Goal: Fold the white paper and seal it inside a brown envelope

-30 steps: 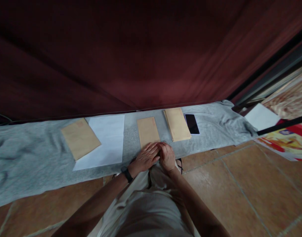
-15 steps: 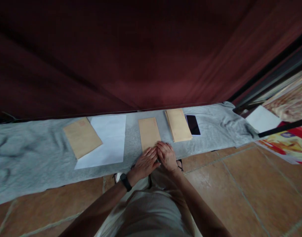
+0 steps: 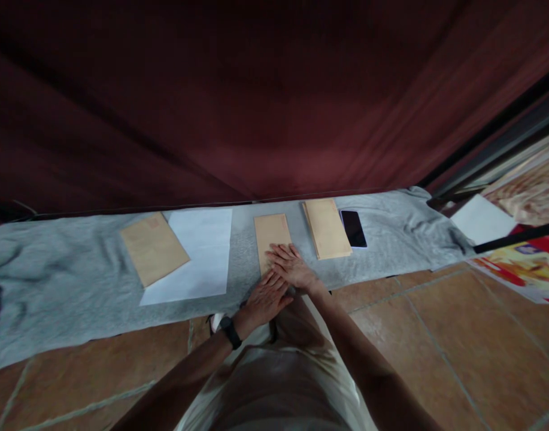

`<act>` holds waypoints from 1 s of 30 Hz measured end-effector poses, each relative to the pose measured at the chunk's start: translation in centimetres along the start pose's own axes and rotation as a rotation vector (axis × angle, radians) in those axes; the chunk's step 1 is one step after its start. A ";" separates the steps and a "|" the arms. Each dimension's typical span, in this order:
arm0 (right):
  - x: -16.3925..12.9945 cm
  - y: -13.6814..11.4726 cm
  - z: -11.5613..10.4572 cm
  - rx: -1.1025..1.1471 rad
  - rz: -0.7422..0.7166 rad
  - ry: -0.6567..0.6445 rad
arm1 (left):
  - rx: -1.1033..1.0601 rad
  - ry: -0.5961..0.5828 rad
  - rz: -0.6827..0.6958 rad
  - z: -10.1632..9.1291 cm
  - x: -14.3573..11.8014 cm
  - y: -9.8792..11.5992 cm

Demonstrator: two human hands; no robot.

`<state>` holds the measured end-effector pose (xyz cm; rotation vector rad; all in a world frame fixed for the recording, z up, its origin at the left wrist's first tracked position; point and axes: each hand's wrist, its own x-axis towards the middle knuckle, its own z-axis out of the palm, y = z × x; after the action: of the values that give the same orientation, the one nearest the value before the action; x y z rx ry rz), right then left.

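A brown paper envelope (image 3: 272, 230) lies flat on the grey cloth in front of me. My right hand (image 3: 290, 264) rests flat on its lower part, fingers stretched out and pointing up and to the left. Below it, at the envelope's near end, lies my left hand (image 3: 266, 299) with its fingers extended; their tips meet my right hand. The near edge of the envelope is hidden under my hands. A dark watch (image 3: 230, 331) sits on my left wrist.
Right of the envelope lies a stack of brown envelopes (image 3: 328, 228), with a phone (image 3: 354, 228) beside it. To the left, another envelope (image 3: 155, 249) overlaps white paper (image 3: 206, 251). Grey cloth (image 3: 76, 269) covers the narrow surface, and a dark red curtain (image 3: 274, 120) hangs behind.
My right hand has moved up and left from the envelope's lower right corner onto its surface, with its fingers now spread flat. My left hand stays near the bottom edge.
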<state>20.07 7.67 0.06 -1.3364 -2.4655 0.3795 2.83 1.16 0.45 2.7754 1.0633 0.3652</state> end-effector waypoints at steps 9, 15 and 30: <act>3.9 1.8 0.3 -0.070 0.040 0.042 | 0.050 -0.015 0.030 -0.9 -0.4 0.2; 6.1 2.3 0.5 -0.076 0.113 0.064 | 0.083 -0.042 0.034 -0.5 -0.8 0.1; 8.9 3.3 0.3 -0.116 0.319 0.137 | 0.061 -0.045 0.008 -0.6 -1.1 0.2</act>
<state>17.84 16.93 -0.15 -1.7494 -2.1940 0.2092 1.98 0.28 0.89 2.8274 1.0707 0.2744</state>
